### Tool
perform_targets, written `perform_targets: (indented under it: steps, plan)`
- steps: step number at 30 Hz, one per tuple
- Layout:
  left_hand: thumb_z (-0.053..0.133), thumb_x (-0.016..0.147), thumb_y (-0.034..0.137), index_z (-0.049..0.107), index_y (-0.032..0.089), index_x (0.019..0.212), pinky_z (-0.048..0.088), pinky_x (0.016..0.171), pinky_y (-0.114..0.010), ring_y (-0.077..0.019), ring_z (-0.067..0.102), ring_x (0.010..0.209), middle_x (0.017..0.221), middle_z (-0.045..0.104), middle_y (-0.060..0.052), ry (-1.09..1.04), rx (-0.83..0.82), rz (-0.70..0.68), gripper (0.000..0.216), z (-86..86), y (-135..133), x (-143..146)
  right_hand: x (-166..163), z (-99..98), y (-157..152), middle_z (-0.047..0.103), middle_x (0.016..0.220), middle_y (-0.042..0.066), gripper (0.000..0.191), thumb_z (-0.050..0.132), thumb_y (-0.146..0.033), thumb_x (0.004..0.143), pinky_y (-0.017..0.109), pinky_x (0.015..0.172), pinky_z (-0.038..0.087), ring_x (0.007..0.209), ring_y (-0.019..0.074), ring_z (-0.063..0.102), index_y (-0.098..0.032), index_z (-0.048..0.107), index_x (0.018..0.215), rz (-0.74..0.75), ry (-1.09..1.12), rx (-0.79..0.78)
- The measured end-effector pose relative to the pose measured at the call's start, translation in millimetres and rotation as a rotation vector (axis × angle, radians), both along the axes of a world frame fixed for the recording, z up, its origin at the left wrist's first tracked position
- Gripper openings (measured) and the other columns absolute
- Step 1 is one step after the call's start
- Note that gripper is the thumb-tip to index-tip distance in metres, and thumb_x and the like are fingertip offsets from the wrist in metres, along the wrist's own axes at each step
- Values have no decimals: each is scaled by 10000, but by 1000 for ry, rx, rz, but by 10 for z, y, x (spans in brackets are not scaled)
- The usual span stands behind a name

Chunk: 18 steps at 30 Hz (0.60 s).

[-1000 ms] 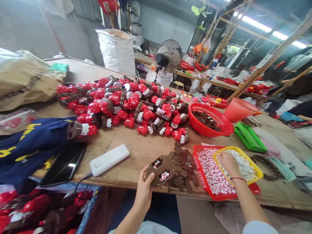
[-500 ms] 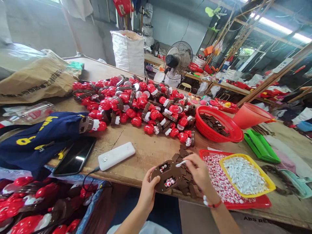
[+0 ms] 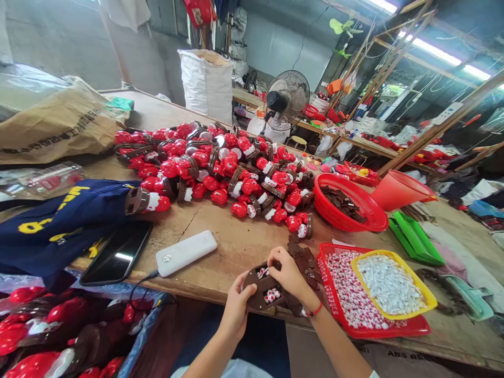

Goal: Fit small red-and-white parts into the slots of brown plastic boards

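Note:
My left hand [image 3: 235, 306] grips the near edge of a brown plastic toy base [image 3: 263, 290] that has small red and white pieces set in its openings. My right hand [image 3: 289, 273] lies over the top of the base, fingers curled and pressed onto it; a small white piece shows under the fingertips. Just beyond lies a heap of flat brown plastic plates [image 3: 304, 258]. To the right stands a red tray [image 3: 397, 328] of small red and white pieces, with a yellow tray [image 3: 429, 303] of white pieces resting in it.
A big pile of red and brown toys [image 3: 220, 165] covers the middle of the wooden table [image 3: 232, 241]. A white power bank [image 3: 186, 252], black phone [image 3: 117, 253] and blue garment [image 3: 59, 220] lie left. A red basket [image 3: 348, 205], red bucket [image 3: 399, 190], green trays [image 3: 415, 239] and fan [image 3: 286, 100] stand right.
My right hand left the yellow tray with a small white piece, crossed to the brown base, and now presses down on it. The left hand keeps holding the base.

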<state>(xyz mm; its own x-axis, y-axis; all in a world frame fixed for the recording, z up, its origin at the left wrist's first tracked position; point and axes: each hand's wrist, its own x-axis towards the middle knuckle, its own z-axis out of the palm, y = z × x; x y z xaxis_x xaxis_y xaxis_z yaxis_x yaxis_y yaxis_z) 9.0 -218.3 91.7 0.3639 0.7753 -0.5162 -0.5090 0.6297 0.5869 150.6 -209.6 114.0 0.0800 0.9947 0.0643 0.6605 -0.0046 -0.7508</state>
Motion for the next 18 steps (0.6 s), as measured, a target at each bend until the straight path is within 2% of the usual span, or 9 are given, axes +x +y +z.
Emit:
perform_targets:
  steps: [4, 6, 8, 10, 12, 15, 18]
  plan:
    - [657, 524, 181, 590, 161, 864, 469, 523, -230, -131, 572, 619, 784, 634, -15, 2, 0, -22, 347, 27, 16, -11, 2, -22, 40, 461, 695, -9, 81, 440, -87, 595, 237, 666, 349, 691, 119, 436, -161, 434, 627, -63, -7, -23]
    - [651, 525, 176, 591, 164, 860, 468, 519, -225, -130, 575, 617, 772, 639, -11, 6, -7, -28, 340, 25, 27, -15, 104, -22, 65, 496, 711, -8, 71, 451, -127, 621, 227, 655, 368, 691, 116, 463, -160, 470, 680, -16, 59, -68]
    - [642, 529, 172, 588, 165, 862, 471, 512, -225, -134, 581, 620, 756, 643, -12, 9, -17, -26, 337, 10, 49, -24, 288, -41, 95, 535, 754, 2, 111, 438, -179, 672, 218, 644, 391, 697, 113, 496, -156, 495, 765, -29, 47, -125]
    - [633, 531, 165, 584, 166, 860, 477, 509, -231, -135, 586, 610, 740, 647, -13, 10, -46, -10, 332, -16, 81, -45, 512, -97, 116, 558, 798, 20, 144, 406, -203, 713, 222, 661, 404, 726, 116, 518, -148, 500, 808, -117, -68, -162]
    - [624, 536, 159, 580, 170, 851, 480, 507, -234, -132, 589, 586, 712, 648, -7, 15, -84, 20, 318, -43, 114, -80, 704, -191, 106, 572, 785, 28, 128, 405, -176, 709, 232, 677, 404, 731, 124, 528, -143, 513, 770, -172, -193, -198]
    - [618, 549, 154, 573, 174, 845, 489, 527, -242, -132, 596, 579, 692, 654, -4, 19, -107, 61, 301, -69, 142, -145, 816, -352, 20, 582, 707, 26, 80, 472, -123, 650, 236, 641, 402, 665, 132, 535, -141, 542, 684, -112, -280, -297]
    - [627, 556, 168, 570, 175, 842, 495, 542, -252, -137, 602, 591, 705, 658, -7, 18, -100, 65, 292, -60, 128, -191, 741, -457, -89, 582, 790, 57, 131, 526, -147, 644, 255, 666, 402, 730, 161, 542, -137, 572, 766, -72, -385, -341]
